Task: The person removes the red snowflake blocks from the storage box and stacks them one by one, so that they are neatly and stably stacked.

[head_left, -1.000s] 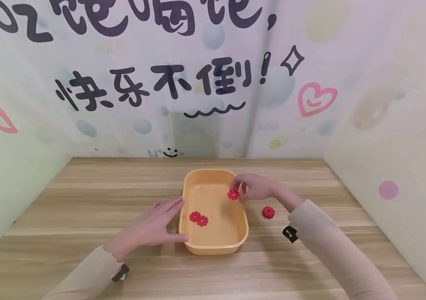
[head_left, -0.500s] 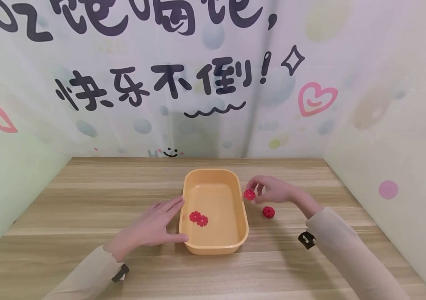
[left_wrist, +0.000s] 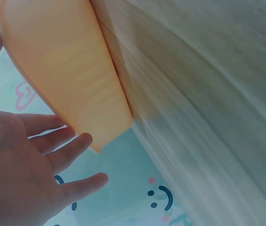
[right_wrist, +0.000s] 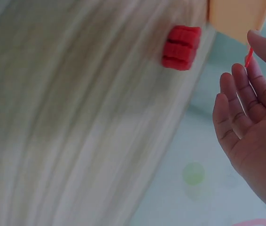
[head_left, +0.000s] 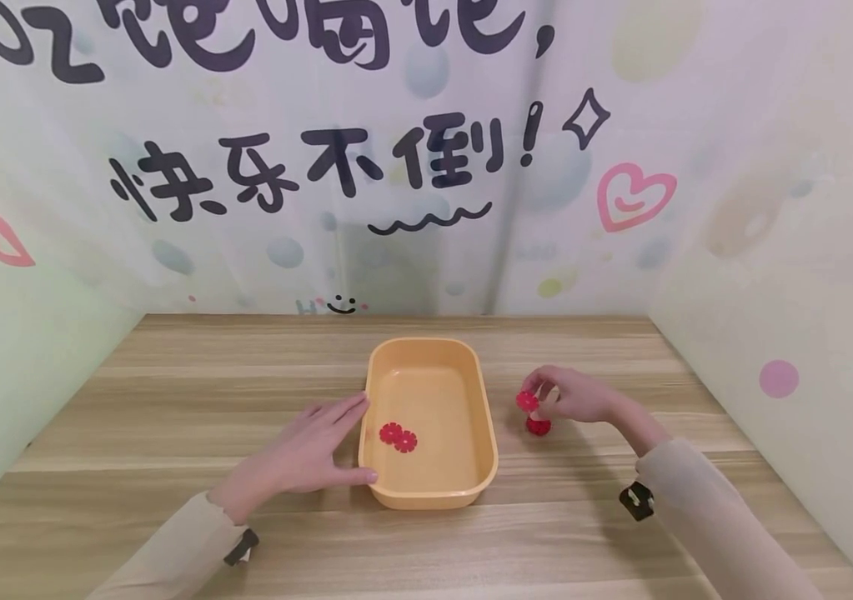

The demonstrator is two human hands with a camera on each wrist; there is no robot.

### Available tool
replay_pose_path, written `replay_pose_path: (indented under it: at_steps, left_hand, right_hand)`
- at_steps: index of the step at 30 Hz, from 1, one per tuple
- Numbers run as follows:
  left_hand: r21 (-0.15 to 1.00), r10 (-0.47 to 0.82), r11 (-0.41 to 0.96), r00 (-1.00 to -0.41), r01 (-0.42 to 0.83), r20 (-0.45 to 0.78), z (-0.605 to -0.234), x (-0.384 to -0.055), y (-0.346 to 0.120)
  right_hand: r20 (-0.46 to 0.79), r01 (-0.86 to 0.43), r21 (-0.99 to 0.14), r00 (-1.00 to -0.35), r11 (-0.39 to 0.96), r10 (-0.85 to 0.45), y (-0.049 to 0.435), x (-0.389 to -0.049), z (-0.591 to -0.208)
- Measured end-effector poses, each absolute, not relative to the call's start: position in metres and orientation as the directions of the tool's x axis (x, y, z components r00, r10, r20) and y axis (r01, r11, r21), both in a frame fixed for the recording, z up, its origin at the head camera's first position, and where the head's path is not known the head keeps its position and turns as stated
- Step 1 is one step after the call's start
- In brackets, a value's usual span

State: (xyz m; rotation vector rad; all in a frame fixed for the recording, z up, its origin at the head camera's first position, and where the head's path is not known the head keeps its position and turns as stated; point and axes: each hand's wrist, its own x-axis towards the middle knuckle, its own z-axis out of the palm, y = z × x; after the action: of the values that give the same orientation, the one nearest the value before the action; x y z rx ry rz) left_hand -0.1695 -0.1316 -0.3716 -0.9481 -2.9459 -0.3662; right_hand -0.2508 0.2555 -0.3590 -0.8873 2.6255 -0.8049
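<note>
Thin red flower disc in the right hand, beside a matching stack

The right hand (head_left: 579,396) pinches a red disc (head_left: 527,402) between thumb and fingertips, in the air beside the right side of a pale orange tray (head_left: 434,392). From the head view the disc is bright red with a notched, petal-like edge; the right wrist view catches it edge-on, as a thin red line. On the wood-grain table (head_left: 246,358), just by that hand, sits a red stack (right_wrist: 182,48) of similar pieces, darker from above and ridged down its side; the wrist view shows it apart from the held disc. Inside the tray, toward its near left part, lie a left-hand piece (head_left: 390,432) and a right-hand piece (head_left: 406,442), both red, scalloped and flat, meeting at their edges. The left hand (head_left: 306,450) has its fingers and thumb spread wide, their tips touching the tray's left side.
</note>
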Motion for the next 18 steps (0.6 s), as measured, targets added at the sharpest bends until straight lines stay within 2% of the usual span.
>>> replay_pose_path:
  at_steps: [7, 18]
  left_hand:
    - [0.202, 0.580, 0.784, -0.809, 0.587, 0.097, -0.372, -0.170, -0.132]
    - [0.209, 0.578, 0.784, -0.810, 0.584, 0.096, -0.371, -0.170, -0.132]
  right_hand:
    - [-0.063, -0.468, -0.621, -0.770, 0.629, -0.635, 0.263, -0.242, -0.366]
    - [-0.063, -0.463, -0.658, -0.752, 0.594, -0.656, 0.276, -0.247, -0.385]
